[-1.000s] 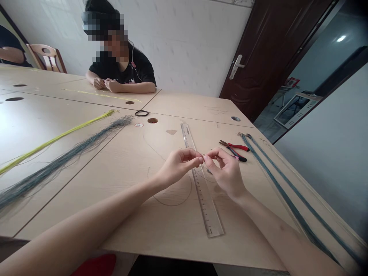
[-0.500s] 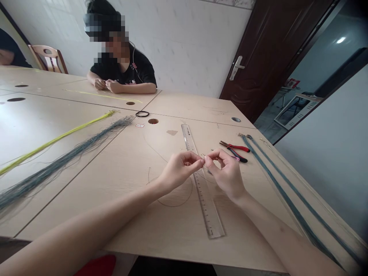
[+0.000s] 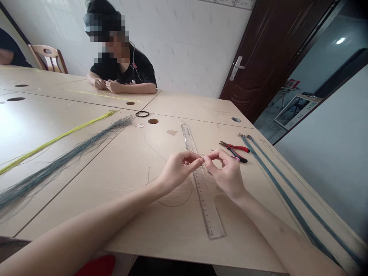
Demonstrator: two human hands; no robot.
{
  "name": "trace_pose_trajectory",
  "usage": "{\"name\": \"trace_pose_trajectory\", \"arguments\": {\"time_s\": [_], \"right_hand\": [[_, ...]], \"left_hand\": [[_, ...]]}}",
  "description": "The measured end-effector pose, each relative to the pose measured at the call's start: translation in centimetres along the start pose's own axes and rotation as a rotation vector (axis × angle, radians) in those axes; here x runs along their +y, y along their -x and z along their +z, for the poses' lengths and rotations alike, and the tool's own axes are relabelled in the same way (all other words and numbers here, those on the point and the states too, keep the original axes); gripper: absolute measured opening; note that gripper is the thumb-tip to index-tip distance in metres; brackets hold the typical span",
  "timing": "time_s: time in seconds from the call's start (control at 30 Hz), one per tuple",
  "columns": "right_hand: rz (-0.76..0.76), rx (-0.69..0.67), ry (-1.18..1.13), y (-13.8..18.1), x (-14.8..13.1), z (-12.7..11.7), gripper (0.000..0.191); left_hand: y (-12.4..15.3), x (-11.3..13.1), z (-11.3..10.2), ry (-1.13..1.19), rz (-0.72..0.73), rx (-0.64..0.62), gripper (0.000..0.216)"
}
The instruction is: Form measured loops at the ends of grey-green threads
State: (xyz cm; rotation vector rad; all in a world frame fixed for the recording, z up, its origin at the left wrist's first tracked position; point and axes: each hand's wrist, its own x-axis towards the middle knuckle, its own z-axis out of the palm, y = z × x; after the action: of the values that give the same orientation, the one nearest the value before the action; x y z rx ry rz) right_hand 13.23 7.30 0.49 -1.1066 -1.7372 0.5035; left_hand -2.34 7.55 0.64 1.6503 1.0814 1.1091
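Observation:
My left hand [image 3: 178, 170] and my right hand [image 3: 227, 174] meet above a clear ruler [image 3: 207, 211], each closed in a fingertip pinch. Between the fingertips is a thin brownish line [image 3: 175, 206], which curves in loose loops over the table on both sides of the ruler. A tiny curved piece [image 3: 202, 155] pokes up where the fingers meet; it is too small to make out well. Just beyond my right hand lie pliers [image 3: 240, 148] with red and black handles. A small pink-handled tool [image 3: 236, 158] is partly hidden beside them.
Blue-green strand bundles [image 3: 283, 186] lie along the right. At left are a yellow bundle [image 3: 60, 138] and a grey-blue bundle [image 3: 71, 154]. A black ring [image 3: 137, 114] and a brown scrap [image 3: 171, 133] lie farther back. Across the table [image 3: 184, 105] sits another person [image 3: 123, 73].
Almost nothing differs. My fingertips have shifted very slightly around the line, still pinched together at the same spot over the ruler.

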Motion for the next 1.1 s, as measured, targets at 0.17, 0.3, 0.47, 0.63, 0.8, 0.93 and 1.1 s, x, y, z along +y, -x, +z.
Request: {"name": "trace_pose_trajectory", "arguments": {"time_s": [0.17, 0.3, 0.47, 0.63, 0.8, 0.93, 1.1], "right_hand": [[-0.020, -0.004, 0.027, 0.0, -0.1, 0.0, 0.010], [-0.026, -0.013, 0.041, 0.0, -0.2, 0.1, 0.010], [-0.035, -0.028, 0.062, 0.0, -0.4, 0.1, 0.010], [-0.010, -0.015, 0.062, 0.1, -0.4, 0.0, 0.009], [0.037, 0.043, 0.027, -0.2, 0.5, -0.1, 0.008], [0.089, 0.098, 0.003, -0.8, 1.5, -0.4, 0.014], [0.129, 0.143, 0.003, -1.6, 2.9, -1.0, 0.019]], "left_hand": [[0.0, 0.0, 0.0, 0.000, 0.004, -0.003, 0.020], [0.1, 0.1, -0.1, 0.010, 0.004, 0.003, 0.018], [0.0, 0.3, -0.2, 0.047, 0.002, 0.025, 0.016], [-0.2, 0.3, -0.5, 0.085, -0.012, 0.075, 0.018], [-1.5, 0.9, -2.3, 0.123, 0.012, 0.241, 0.015], [-2.8, 1.6, -5.7, 0.182, 0.107, 0.461, 0.013], [-2.2, 2.9, -11.5, 0.196, 0.192, 0.689, 0.012]]}}
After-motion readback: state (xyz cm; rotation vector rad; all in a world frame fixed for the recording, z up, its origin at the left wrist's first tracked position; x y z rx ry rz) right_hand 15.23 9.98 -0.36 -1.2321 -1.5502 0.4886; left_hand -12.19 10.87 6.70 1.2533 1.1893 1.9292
